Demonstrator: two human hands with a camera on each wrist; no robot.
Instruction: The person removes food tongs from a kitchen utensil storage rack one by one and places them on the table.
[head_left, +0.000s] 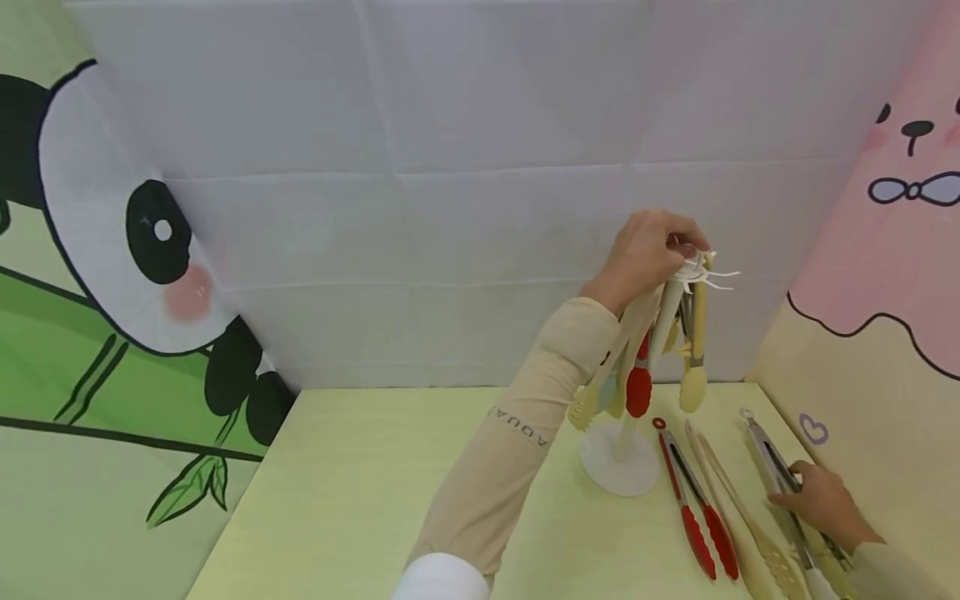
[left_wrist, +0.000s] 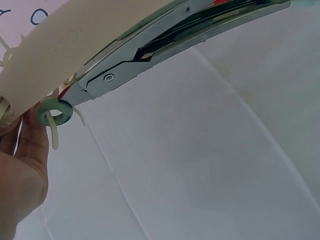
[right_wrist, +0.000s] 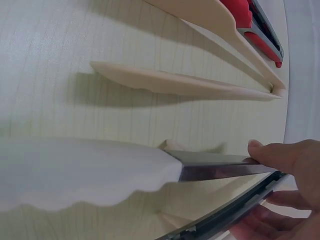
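Observation:
A white stand [head_left: 600,473] with a round base and thin hooks at its top carries several hanging tongs. My left hand [head_left: 647,250] holds the top of this stand, thumb and fingers curled at the hooks. Beneath it hang red-tipped tongs [head_left: 639,390], yellow tongs [head_left: 694,385] and others partly behind my sleeve. A green loop [left_wrist: 42,107] of one pair sits on a hook in the left wrist view. At the table's right side, my right hand [head_left: 825,503] grips metal tongs with white tips [right_wrist: 85,170], its thumb on one arm and fingers at the other.
Red-tipped tongs [head_left: 696,533] lie on the table [head_left: 360,500], right of the base. Beside them lie beige tongs [head_left: 750,521]. More yellow tips show under the right forearm. A white sheet [head_left: 420,225] hangs behind; a printed wall [head_left: 885,358] borders the right edge.

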